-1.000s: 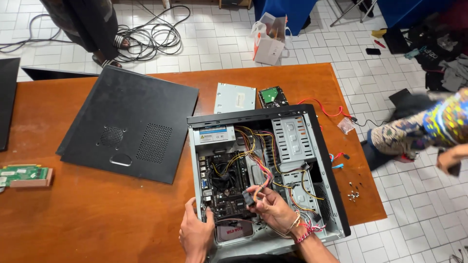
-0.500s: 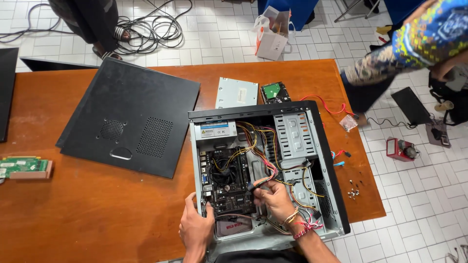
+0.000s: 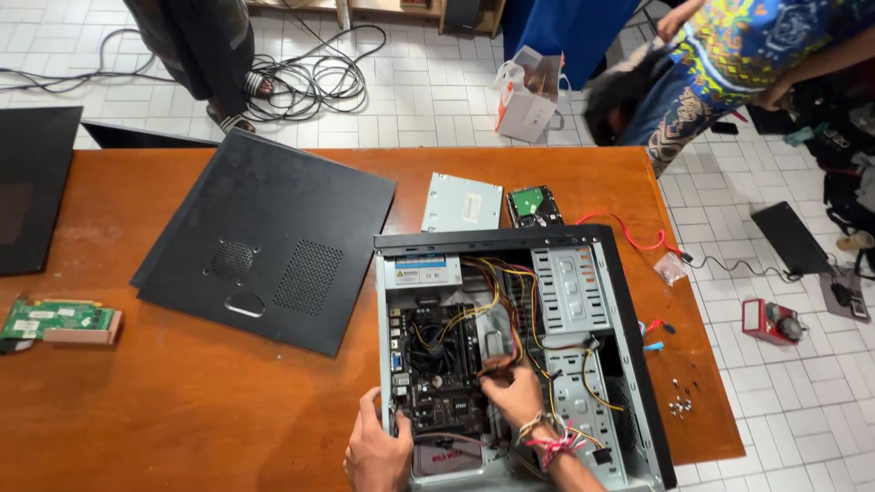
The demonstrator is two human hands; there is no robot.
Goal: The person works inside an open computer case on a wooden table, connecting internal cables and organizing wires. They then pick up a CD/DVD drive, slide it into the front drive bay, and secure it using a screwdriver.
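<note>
An open computer case (image 3: 629, 355) of grey sheet metal and black trim lies flat on the glossy wooden table (image 3: 182, 410). The left hand (image 3: 375, 451) clasps its near left wall, fingers curled over the rim. The right hand (image 3: 512, 392) reaches inside beside the dark motherboard (image 3: 437, 374), fingertips pinched among tangled yellow and black cables (image 3: 497, 305). The perforated black side panel (image 3: 264, 241) lies well apart.

The right hand (image 3: 513, 392) hides what its fingertips grip inside the case (image 3: 629, 364).
</note>
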